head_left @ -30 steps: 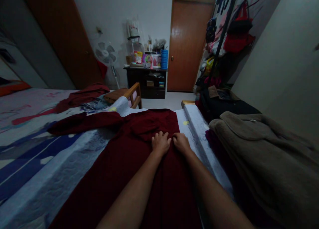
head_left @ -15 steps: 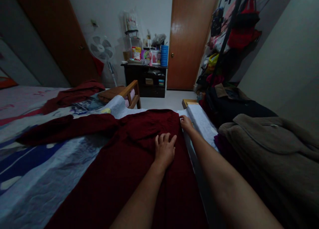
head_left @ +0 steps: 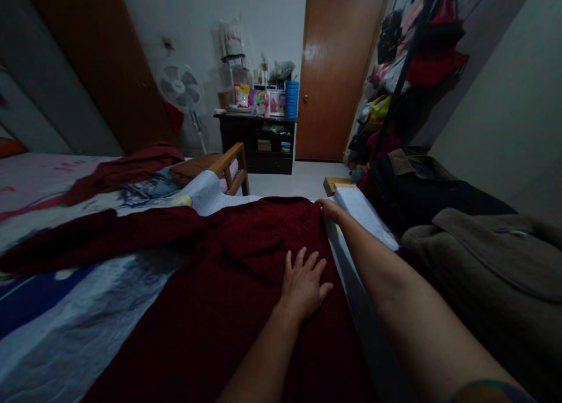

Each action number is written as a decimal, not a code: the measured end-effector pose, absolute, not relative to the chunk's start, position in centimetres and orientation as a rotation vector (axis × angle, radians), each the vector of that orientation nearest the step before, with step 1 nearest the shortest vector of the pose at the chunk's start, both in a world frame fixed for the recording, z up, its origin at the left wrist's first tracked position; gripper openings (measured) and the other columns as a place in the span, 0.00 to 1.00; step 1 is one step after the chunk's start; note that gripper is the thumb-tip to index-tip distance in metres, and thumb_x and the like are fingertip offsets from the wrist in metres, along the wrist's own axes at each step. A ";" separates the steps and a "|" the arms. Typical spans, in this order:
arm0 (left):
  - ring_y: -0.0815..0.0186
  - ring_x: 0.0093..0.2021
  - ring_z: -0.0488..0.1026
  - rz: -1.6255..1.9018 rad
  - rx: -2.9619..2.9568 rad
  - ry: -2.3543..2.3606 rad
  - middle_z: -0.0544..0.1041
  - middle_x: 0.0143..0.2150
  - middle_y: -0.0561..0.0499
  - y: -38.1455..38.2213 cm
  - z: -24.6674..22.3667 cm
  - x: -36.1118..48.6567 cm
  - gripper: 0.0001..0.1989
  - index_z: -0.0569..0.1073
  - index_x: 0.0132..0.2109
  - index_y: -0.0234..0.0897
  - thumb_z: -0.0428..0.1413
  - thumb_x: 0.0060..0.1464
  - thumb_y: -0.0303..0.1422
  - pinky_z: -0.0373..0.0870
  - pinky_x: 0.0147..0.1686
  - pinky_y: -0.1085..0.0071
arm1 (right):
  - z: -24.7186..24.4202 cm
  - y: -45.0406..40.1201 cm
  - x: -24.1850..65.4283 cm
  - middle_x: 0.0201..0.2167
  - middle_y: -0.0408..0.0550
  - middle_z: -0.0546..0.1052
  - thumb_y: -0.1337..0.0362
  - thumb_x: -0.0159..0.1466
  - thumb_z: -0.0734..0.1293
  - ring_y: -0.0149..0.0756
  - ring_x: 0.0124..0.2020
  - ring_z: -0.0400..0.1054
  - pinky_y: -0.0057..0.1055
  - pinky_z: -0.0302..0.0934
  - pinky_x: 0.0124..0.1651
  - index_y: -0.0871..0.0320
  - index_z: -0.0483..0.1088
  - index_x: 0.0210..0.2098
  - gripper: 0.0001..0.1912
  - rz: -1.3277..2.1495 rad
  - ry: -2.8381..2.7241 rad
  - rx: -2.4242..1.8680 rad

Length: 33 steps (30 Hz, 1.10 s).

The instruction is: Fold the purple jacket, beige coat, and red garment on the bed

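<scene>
A dark red garment (head_left: 197, 309) lies spread over the light blue padded surface (head_left: 109, 309), one sleeve stretched out to the left. My left hand (head_left: 305, 283) rests flat on the garment right of its middle, fingers spread, holding nothing. At the garment's far right corner, my right hand (head_left: 329, 209) pinches its edge between thumb and fingers. Folds of the same cloth lie just beyond my left hand.
Folded dark clothes (head_left: 448, 186) and a grey-brown coat (head_left: 496, 257) are piled at the right. A wooden armrest (head_left: 232, 163) stands beyond the garment. Rust-red clothing (head_left: 127, 169) lies on the left. Farther back are a fan (head_left: 180, 86) and a black cabinet (head_left: 257, 143).
My left hand has slid right and nearer to me, its fingers spreading wider. My right hand has closed in on the garment's corner. The view has shifted slightly.
</scene>
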State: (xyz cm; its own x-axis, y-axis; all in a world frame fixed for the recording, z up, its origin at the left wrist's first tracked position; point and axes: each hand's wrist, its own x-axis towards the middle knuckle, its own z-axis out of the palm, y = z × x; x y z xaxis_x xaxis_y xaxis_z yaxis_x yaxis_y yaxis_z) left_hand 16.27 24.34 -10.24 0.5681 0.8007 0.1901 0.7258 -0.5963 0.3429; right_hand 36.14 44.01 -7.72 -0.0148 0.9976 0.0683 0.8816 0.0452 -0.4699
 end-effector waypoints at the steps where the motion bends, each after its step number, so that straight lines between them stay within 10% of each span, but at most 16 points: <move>1: 0.50 0.70 0.48 0.481 2.578 1.279 0.63 0.68 0.52 24.3 -10.2 16.3 0.28 0.65 0.63 0.49 0.51 0.59 0.52 0.38 0.66 0.39 | -7.7 44.3 36.2 0.30 0.47 0.79 0.74 0.58 0.66 0.34 0.34 0.72 0.23 0.64 0.38 0.61 0.77 0.37 0.10 0.426 -1.964 -1.937; 9: 0.50 0.70 0.49 0.462 2.566 1.289 0.62 0.68 0.51 24.3 -10.0 16.3 0.28 0.65 0.63 0.49 0.50 0.59 0.52 0.38 0.66 0.38 | -6.2 46.3 36.5 0.52 0.52 0.72 0.57 0.67 0.65 0.40 0.47 0.70 0.42 0.67 0.49 0.59 0.69 0.52 0.17 0.460 -1.990 -2.201; 27: 0.44 0.69 0.50 0.471 2.534 1.292 0.62 0.68 0.52 24.2 -9.8 16.5 0.28 0.66 0.62 0.50 0.55 0.56 0.49 0.42 0.65 0.37 | -9.6 42.4 35.2 0.47 0.59 0.74 0.68 0.64 0.58 0.42 0.49 0.68 0.33 0.60 0.51 0.63 0.67 0.53 0.19 0.004 -1.565 -2.170; 33: 0.55 0.64 0.61 0.580 2.483 1.378 0.65 0.66 0.44 24.8 -9.4 16.3 0.23 0.65 0.61 0.38 0.52 0.61 0.39 0.57 0.63 0.54 | -10.7 39.7 33.4 0.50 0.51 0.75 0.69 0.67 0.54 0.35 0.52 0.67 0.29 0.57 0.56 0.58 0.72 0.47 0.18 0.064 -1.778 -1.996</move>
